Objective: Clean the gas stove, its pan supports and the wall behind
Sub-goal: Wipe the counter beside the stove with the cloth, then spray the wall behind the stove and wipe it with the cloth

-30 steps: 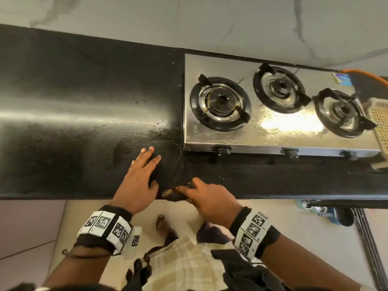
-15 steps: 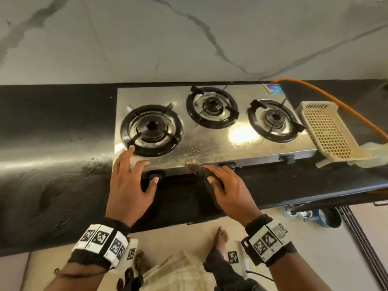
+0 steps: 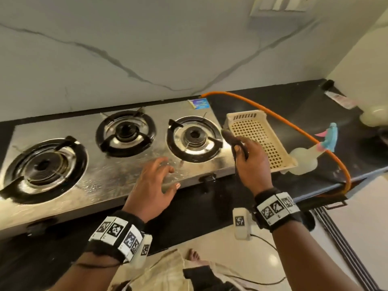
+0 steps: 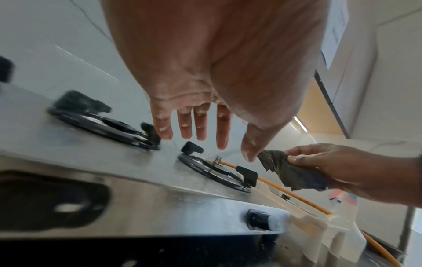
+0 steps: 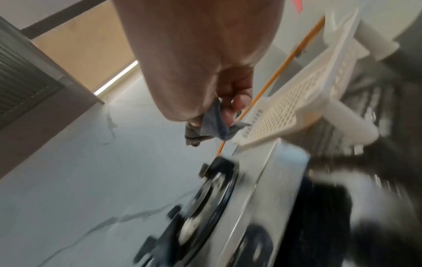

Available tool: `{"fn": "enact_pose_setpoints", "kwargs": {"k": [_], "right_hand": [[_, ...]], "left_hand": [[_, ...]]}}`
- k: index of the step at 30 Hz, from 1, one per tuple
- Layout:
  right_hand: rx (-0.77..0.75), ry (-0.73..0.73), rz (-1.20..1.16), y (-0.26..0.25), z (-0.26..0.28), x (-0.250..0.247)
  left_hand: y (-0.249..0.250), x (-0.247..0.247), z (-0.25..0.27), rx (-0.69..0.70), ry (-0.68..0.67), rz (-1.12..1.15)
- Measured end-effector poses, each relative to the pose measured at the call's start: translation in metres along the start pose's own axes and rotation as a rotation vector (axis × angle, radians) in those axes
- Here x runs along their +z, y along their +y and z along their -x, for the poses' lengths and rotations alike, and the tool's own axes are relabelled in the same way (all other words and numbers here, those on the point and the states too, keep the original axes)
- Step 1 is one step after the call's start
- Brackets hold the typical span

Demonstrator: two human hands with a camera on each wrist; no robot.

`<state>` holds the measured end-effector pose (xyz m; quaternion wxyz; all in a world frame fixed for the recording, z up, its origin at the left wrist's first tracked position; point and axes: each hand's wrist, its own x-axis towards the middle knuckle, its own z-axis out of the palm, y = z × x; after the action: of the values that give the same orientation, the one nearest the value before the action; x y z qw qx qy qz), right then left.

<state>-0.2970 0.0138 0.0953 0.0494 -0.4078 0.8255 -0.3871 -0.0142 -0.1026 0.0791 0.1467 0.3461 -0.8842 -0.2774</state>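
A steel three-burner gas stove (image 3: 117, 177) sits on a black counter against a marbled wall (image 3: 147, 49). Black ring pan supports (image 3: 195, 139) lie on all three burners. My right hand (image 3: 249, 158) grips a dark, dirty cloth (image 3: 231, 137) above the stove's right end, beside the right burner; the cloth (image 4: 287, 169) also shows in the left wrist view and the cloth (image 5: 210, 126) in the right wrist view. My left hand (image 3: 155, 181) hovers open, fingers spread, over the stove's front edge between the middle and right burners, holding nothing.
A cream perforated plastic basket (image 3: 260, 135) lies right of the stove, under an orange gas hose (image 3: 294, 124). A pale spray bottle (image 3: 308, 156) with a blue and pink head lies beyond it. Black stove knobs (image 3: 207, 178) line the front.
Both hands have moved right along the stove. My right hand has lifted the cloth from the front edge up to the right burner. The head view has swung to the right.
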Motion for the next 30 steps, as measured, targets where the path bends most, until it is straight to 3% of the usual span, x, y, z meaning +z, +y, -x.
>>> {"fn": "enact_pose_setpoints", "kwargs": {"k": [4, 10, 12, 17, 23, 26, 30], "right_hand": [[0.092, 0.037, 0.140, 0.039, -0.039, -0.016], [0.166, -0.293, 0.233, 0.085, -0.057, -0.017], [0.175, -0.230, 0.143, 0.094, -0.052, -0.026], [0.192, 0.188, -0.024, 0.128, -0.021, -0.066], [0.535, 0.433, -0.093, 0.176, -0.002, -0.091], [0.554, 0.436, -0.185, 0.187, -0.025, -0.100], [0.472, 0.273, -0.192, 0.201, -0.077, -0.108]], "left_hand": [[0.023, 0.023, -0.032, 0.024, -0.060, -0.043], [0.030, 0.039, -0.052, -0.027, -0.148, -0.064], [0.031, 0.042, -0.053, -0.034, -0.150, -0.075], [0.033, 0.046, -0.053, -0.024, -0.153, -0.075], [0.031, 0.049, -0.053, -0.020, -0.171, -0.136], [0.032, 0.049, -0.054, -0.017, -0.177, -0.160], [0.033, 0.050, -0.056, -0.010, -0.175, -0.169]]}}
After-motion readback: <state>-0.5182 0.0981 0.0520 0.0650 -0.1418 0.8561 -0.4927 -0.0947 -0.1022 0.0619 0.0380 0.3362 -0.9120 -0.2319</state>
